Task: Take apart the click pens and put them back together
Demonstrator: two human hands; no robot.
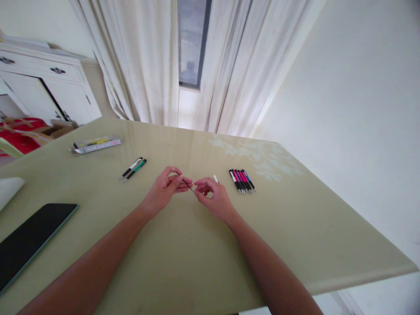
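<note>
Between the thumb and fingers of my left hand (164,187) is a thin dark pen refill (186,183), slanting down toward the right. My right hand (215,197) is closed in a pinch at the refill's lower end; whatever small piece sits in those fingertips is too small to make out. Just behind the right hand a white pen part (215,179) sticks out, the rest of it hidden. To the right lies a row of several pens (242,181) in pink, blue and white with black grips. A white pen (131,167) and a green pen (136,169) lie side by side on the left.
On the pale green table (183,262) a long clear-and-white box (96,145) with yellow inside lies at the far left. A black tablet (36,236) rests near the left edge, beside a white object (9,189). Curtains (144,65) hang behind the table.
</note>
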